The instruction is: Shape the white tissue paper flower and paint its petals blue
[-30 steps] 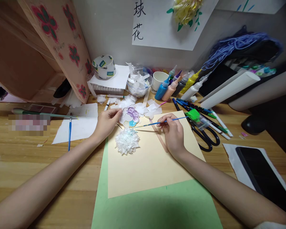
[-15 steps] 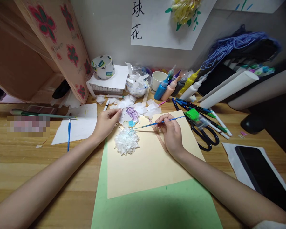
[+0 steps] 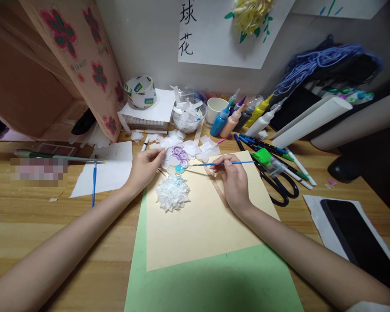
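Pinched between the thumb and fingers of my left hand (image 3: 147, 167) is the edge of a small clear paint palette (image 3: 169, 160), with purple and blue paint in its round wells. My right hand (image 3: 232, 180) grips a thin blue paintbrush (image 3: 221, 164), held nearly level. Its tip touches the blue paint well. Just below the palette lies a white ruffled paper flower (image 3: 172, 193), tinted faint blue along its top. The flower rests on a cream sheet (image 3: 201, 234), which overlaps a green sheet (image 3: 214, 286). Under my right hand a narrow strip shows on the cream sheet.
Behind the palette stand a bowl of paper scraps (image 3: 189, 115), a white cup (image 3: 216, 110) and several paint bottles (image 3: 235, 119). Pens and black scissors (image 3: 284, 193) lie right, beyond them a phone (image 3: 354, 238). Another brush (image 3: 94, 184) sits on white paper at left.
The brush tip has moved up from the top of the paper flower to the blue paint in the palette, levelling the brush. My left hand and the palette have stayed put.
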`<state>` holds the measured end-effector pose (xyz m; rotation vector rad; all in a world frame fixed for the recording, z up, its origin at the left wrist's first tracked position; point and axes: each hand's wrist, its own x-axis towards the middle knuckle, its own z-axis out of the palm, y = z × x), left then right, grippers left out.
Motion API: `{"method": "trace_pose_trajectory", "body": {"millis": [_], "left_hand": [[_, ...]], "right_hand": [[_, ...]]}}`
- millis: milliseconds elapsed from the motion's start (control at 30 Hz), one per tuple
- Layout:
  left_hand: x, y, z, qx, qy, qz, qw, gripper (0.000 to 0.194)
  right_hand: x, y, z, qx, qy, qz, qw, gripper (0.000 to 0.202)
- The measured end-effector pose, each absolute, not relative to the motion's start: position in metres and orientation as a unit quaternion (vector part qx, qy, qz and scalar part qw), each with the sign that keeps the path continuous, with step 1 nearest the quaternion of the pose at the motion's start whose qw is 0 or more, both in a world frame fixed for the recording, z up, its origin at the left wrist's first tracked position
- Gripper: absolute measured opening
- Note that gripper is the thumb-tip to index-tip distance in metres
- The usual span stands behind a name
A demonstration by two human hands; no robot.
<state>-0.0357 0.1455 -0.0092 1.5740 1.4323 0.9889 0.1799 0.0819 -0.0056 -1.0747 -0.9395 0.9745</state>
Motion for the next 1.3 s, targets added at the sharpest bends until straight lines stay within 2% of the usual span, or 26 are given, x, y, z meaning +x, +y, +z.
{"method": "trace_pose_trajectory", "body": {"millis": [167, 433, 667, 1100, 1300], "left_hand": [[-0.035, 0.145, -0.008, 0.618, 0.563, 0.388, 0.387, 0.039], [-0.035, 0.145, -0.008, 0.614, 0.567, 0.386, 0.391, 0.040], [-0.034, 0.143, -0.003, 0.600, 0.573, 0.380, 0.409, 0.038], [-0.032, 0.141, 0.002, 0.591, 0.610, 0.362, 0.385, 0.034], [-0.031, 0.141, 0.004, 0.588, 0.621, 0.355, 0.377, 0.032]], "right_hand": [[0.181, 0.080, -0.011, -0.457, -0.449, 0.468, 0.609, 0.017], [0.181, 0.077, -0.012, -0.453, -0.465, 0.451, 0.613, 0.017], [0.183, 0.076, -0.006, -0.464, -0.412, 0.411, 0.668, 0.020], [0.182, 0.076, -0.003, -0.502, -0.374, 0.478, 0.616, 0.022], [0.184, 0.076, 0.001, -0.517, -0.367, 0.465, 0.618, 0.023]]}}
